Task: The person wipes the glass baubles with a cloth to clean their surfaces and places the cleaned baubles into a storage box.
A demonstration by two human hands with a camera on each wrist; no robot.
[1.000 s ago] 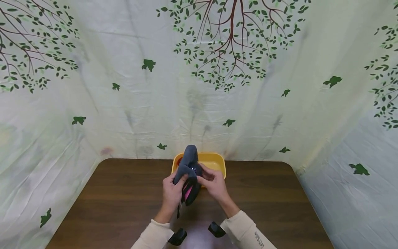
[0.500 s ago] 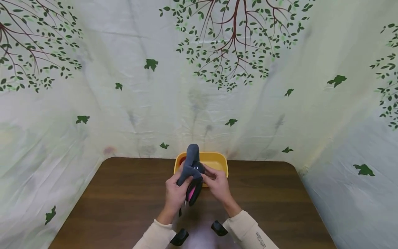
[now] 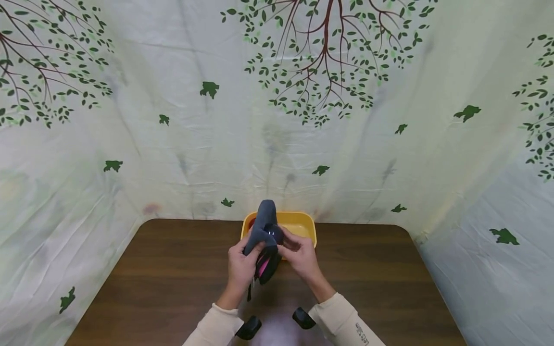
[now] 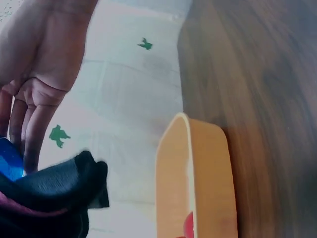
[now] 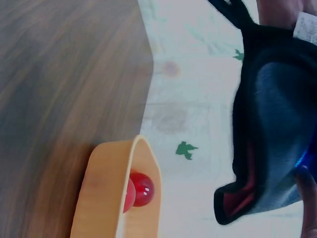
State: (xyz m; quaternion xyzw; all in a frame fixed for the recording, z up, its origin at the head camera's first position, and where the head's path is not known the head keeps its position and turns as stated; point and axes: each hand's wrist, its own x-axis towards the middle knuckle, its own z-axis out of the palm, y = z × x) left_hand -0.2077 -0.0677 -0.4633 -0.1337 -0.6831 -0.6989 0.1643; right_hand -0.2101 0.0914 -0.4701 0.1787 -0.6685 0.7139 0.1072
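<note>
The left hand point(image 3: 243, 262) grips the lower part of a grey pouch point(image 3: 263, 235) with curled fingers, and the right hand point(image 3: 298, 254) pinches its side near a small shiny spot; the pouch stands upright in the air, above the bench point(image 3: 151, 283) and just in front of the yellow tray point(image 3: 303, 222). Compared with half a second ago almost nothing has moved: both hands keep the same grip. So the handling seems paused, with the pouch not yet opened further or put down.

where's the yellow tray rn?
Head view: yellow tray sits at the table's far edge, centre, just behind both hands holding the dark pouch.
</note>
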